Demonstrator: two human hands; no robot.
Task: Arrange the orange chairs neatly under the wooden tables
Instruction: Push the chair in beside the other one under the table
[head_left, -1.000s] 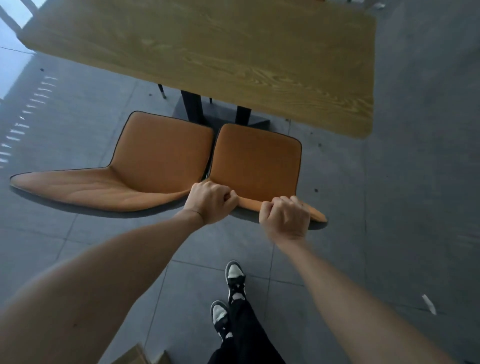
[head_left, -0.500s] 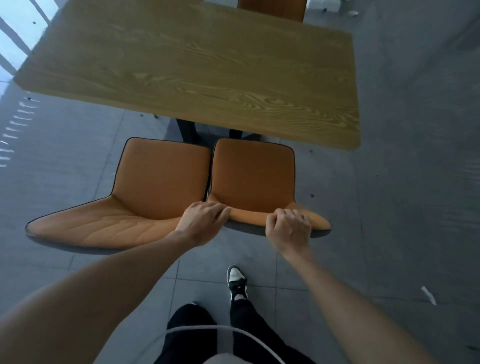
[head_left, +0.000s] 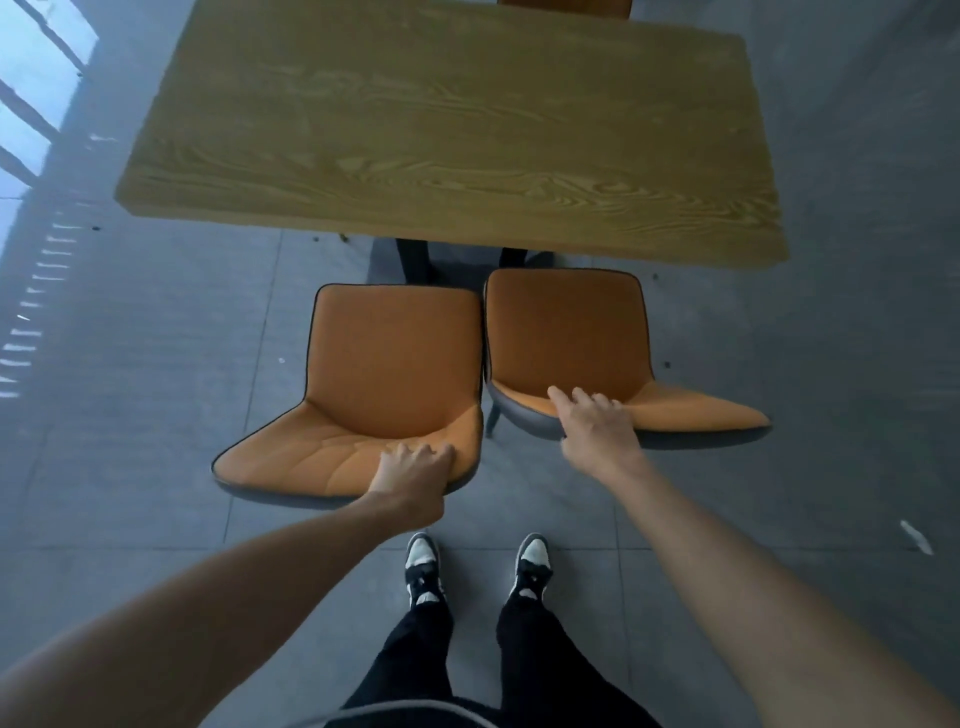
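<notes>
A big wooden bench (head_left: 457, 130) with a yellow-brown top fills the upper part of the view. All places here are told from this bench.

Two orange chairs stand side by side just in front of the near edge of the bench, on the person's side. Their seats face the bench and their backs are toward the person. The left chair (head_left: 384, 384) sits a little farther out from the bench. The right chair (head_left: 571, 332) has its front edge right at the edge of the bench. The two chairs are very close together, with only a thin gap between them. Both have a dark rim and a grey underside.

The left hand (head_left: 413, 470) is on the top of the back of the left chair, near its right corner. Its fingers are curled over the edge and pressed together, holding the chair back.

The right hand (head_left: 597, 423) lies on the top of the back of the right chair, near its left end. Its fingers are spread a bit and rest flat on the orange cloth. They do not look closed around it.

On the far side of the bench, a bit of another orange chair (head_left: 563, 6) peeks out at the top edge.

Below the chairs, away from the bench, two black and white shoes (head_left: 530, 564) stand on the grey tile floor (head_left: 156, 415). Black trousers (head_left: 524, 654) go up from them.
</notes>
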